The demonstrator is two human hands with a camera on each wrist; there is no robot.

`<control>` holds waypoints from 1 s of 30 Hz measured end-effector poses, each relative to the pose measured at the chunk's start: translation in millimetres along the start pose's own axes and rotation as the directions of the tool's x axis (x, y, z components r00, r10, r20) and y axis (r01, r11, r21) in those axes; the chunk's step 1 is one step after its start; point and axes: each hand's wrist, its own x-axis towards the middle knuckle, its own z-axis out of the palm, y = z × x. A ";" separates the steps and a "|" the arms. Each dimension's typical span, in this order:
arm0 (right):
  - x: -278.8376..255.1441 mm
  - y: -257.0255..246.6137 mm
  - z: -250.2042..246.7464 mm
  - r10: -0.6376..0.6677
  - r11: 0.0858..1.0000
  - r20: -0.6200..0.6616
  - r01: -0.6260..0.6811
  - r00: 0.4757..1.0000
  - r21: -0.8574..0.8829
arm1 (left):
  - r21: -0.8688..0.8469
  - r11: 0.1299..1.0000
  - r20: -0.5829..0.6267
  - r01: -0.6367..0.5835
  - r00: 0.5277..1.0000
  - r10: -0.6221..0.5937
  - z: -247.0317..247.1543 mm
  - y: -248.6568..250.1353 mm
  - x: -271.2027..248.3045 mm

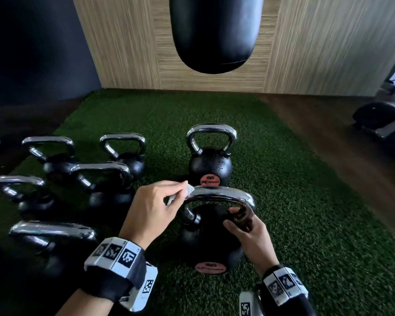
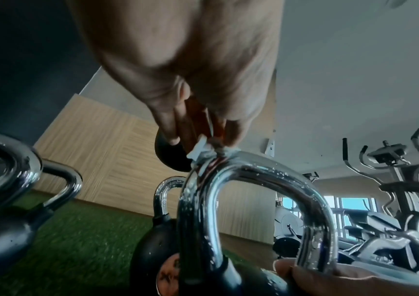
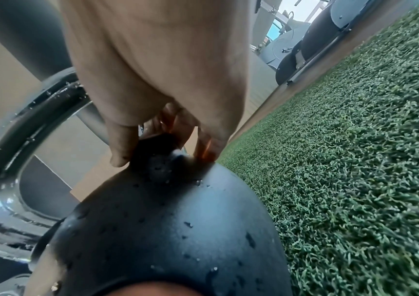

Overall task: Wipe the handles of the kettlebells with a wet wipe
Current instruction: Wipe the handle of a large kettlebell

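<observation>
Green turf mat carries seven kettlebells, I think: five clustered left, one near centre, one farther behind.

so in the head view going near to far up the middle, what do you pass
right hand → near kettlebell's handle → far kettlebell → green turf → wood wall

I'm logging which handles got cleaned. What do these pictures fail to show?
- Head view: the white wet wipe is mostly hidden inside the left hand.
- Head view: the pink label on the nearest black kettlebell is too blurred to read.
- Right wrist view: the right hand hides the chrome handle's right leg.
</observation>
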 end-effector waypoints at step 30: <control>-23.7 -17.8 -52.2 -0.145 0.808 0.285 0.280 0.948 -0.519 | -0.140 0.848 -0.009 0.511 0.856 -0.517 82.3 -38.6 -38.1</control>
